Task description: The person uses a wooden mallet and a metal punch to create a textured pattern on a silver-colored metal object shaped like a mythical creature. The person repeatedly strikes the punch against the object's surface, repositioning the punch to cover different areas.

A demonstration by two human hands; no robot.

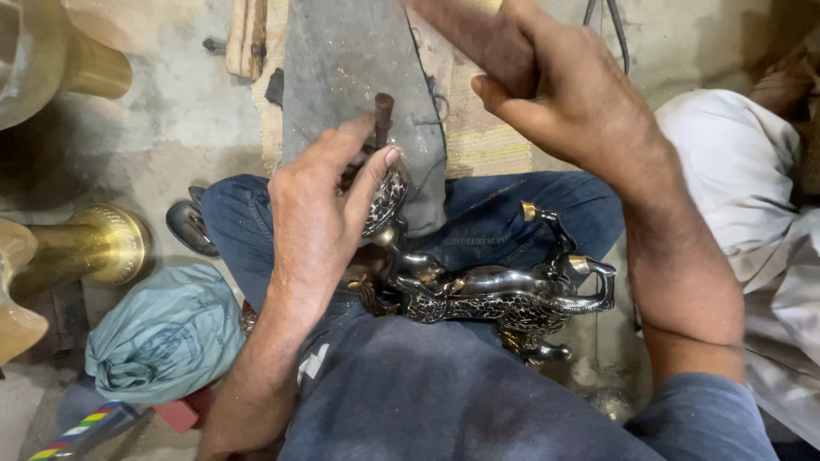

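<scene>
A dark, patterned metal animal figure lies across my lap, its head end resting against a grey block. My left hand pinches a small rusty punch upright on the figure's head. My right hand is raised above and to the right, closed around a brown wooden handle; the tool's head is out of view.
Brass horn-shaped pieces stand at the left and top left. A blue-green cloth bundle lies beside my left knee. White cloth is heaped at the right. A woven mat lies ahead.
</scene>
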